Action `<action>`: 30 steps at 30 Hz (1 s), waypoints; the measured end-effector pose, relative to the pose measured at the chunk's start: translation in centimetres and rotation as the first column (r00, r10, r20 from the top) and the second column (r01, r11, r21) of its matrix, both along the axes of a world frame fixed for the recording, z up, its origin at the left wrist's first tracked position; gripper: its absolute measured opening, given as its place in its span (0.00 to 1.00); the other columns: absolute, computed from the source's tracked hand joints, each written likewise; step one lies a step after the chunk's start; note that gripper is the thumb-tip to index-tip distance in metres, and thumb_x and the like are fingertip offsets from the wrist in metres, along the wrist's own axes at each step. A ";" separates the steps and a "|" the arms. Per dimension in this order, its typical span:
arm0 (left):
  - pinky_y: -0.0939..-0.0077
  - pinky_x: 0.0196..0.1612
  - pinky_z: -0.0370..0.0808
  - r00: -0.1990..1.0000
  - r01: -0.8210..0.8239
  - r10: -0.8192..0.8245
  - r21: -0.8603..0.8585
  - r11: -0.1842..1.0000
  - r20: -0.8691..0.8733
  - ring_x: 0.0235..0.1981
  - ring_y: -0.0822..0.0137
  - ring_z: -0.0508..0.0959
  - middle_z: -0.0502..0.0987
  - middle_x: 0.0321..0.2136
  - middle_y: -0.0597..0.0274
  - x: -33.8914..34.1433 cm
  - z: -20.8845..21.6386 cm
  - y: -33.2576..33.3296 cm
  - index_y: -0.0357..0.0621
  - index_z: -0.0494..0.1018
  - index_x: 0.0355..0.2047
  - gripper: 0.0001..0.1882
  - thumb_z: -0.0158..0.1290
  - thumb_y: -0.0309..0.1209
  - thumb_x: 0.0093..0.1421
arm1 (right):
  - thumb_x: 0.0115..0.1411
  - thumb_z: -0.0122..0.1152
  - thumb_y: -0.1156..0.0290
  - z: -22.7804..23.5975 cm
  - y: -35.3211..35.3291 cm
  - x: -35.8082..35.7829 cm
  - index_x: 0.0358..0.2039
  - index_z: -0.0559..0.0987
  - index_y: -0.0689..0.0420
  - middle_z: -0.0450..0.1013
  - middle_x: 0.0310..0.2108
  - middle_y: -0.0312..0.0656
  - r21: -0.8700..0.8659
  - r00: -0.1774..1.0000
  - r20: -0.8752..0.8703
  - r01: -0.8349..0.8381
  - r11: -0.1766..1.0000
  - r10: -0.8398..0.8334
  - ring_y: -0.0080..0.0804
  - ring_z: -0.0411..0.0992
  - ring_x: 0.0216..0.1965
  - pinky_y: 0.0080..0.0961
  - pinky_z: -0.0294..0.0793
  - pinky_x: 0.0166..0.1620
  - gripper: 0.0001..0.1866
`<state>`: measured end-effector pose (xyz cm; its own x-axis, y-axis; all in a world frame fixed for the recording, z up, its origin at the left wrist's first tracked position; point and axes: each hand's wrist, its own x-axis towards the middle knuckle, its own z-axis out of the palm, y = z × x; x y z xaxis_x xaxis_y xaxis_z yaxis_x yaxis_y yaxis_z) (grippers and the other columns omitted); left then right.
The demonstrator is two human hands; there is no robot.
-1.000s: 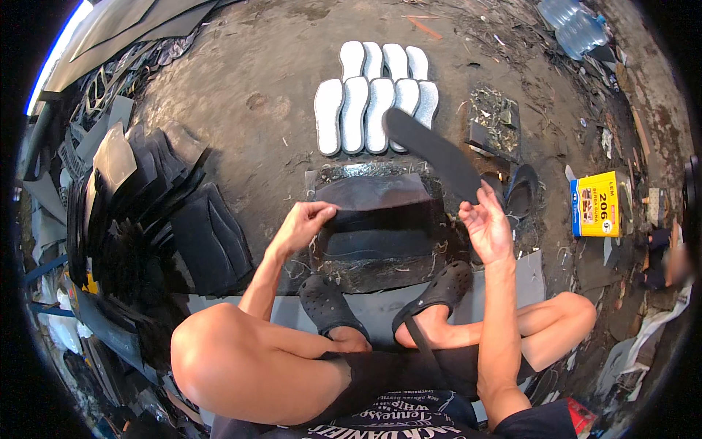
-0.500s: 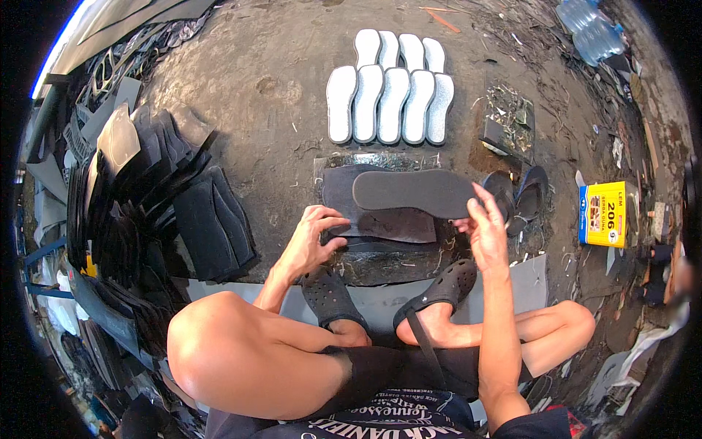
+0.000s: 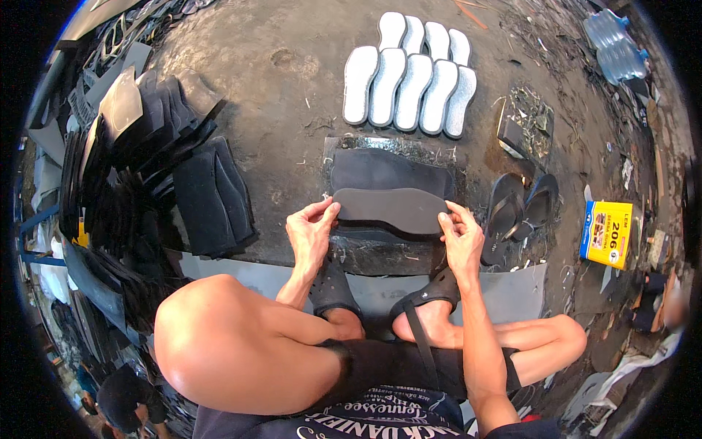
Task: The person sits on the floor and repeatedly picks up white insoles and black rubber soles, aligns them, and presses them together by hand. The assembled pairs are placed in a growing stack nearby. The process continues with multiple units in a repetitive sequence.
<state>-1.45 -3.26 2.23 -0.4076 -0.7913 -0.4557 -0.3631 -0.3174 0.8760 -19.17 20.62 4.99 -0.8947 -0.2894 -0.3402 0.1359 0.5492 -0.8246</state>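
Observation:
A dark grey shoe sole (image 3: 391, 211) lies level between my hands, over the work board. My left hand (image 3: 310, 231) pinches its left end between thumb and fingers. At the other end my right hand (image 3: 462, 238) has thumb and fingers closed on the edge. Behind and partly beneath the sole rest black sole-shaped sheets (image 3: 393, 168), on a dark, scuffed board (image 3: 376, 259) in front of my clogs. Whether the sole touches the sheets I cannot tell.
Beyond the board stand two rows of white-topped soles (image 3: 393, 80). Stacks of black sheets (image 3: 208, 194) are on the left. To the right are a pair of flip-flops (image 3: 506, 208), a littered block (image 3: 525, 121), a yellow tin (image 3: 608, 235) and a clear plastic bottle (image 3: 616, 47).
My left hand has come up and taken the sole's left end. The sole has moved nearer to me and turned level, and its right end stays in my right hand.

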 end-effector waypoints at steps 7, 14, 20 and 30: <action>0.75 0.44 0.82 0.990 0.075 -0.053 -0.171 0.982 0.128 0.36 0.74 0.85 0.91 0.36 0.56 0.2 -1.2 0.1 0.39 0.90 0.49 0.17 0.75 0.33 0.63 | 0.69 0.75 0.66 -1.6 0.4 -0.2 0.61 0.86 0.55 0.79 0.40 0.42 0.036 0.996 -0.081 -0.043 0.998 0.046 0.27 0.80 0.36 0.27 0.83 0.40 0.22; 0.71 0.49 0.81 0.976 0.146 -0.108 -0.196 0.970 0.191 0.40 0.72 0.86 0.92 0.40 0.53 -0.3 -0.1 0.3 0.40 0.90 0.51 0.18 0.73 0.35 0.63 | 0.68 0.76 0.66 -2.1 1.0 0.0 0.62 0.86 0.54 0.79 0.39 0.40 0.053 0.994 -0.101 -0.030 0.998 0.036 0.26 0.80 0.35 0.27 0.82 0.41 0.23; 0.75 0.43 0.81 0.979 0.143 -0.098 -0.258 0.956 0.178 0.35 0.75 0.85 0.91 0.35 0.56 -0.3 -0.5 0.2 0.39 0.90 0.48 0.16 0.75 0.31 0.62 | 0.68 0.75 0.66 -2.4 0.8 0.0 0.62 0.86 0.55 0.79 0.39 0.41 0.050 0.996 -0.075 -0.036 0.998 0.039 0.27 0.81 0.36 0.29 0.83 0.42 0.22; 0.75 0.38 0.81 0.950 0.273 -0.209 -0.291 0.917 0.233 0.31 0.74 0.84 0.89 0.30 0.55 -1.0 0.0 -0.9 0.34 0.89 0.46 0.14 0.74 0.28 0.62 | 0.66 0.77 0.65 -3.8 1.0 0.0 0.62 0.86 0.53 0.81 0.38 0.42 0.087 0.997 -0.069 -0.023 0.996 0.029 0.30 0.82 0.35 0.30 0.82 0.42 0.24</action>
<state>-2.42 -4.16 2.26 -0.5338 -0.7951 -0.2878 -0.5653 0.0824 0.8208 -19.16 21.61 1.19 -0.9100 -0.2849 -0.3013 0.0641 0.6213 -0.7810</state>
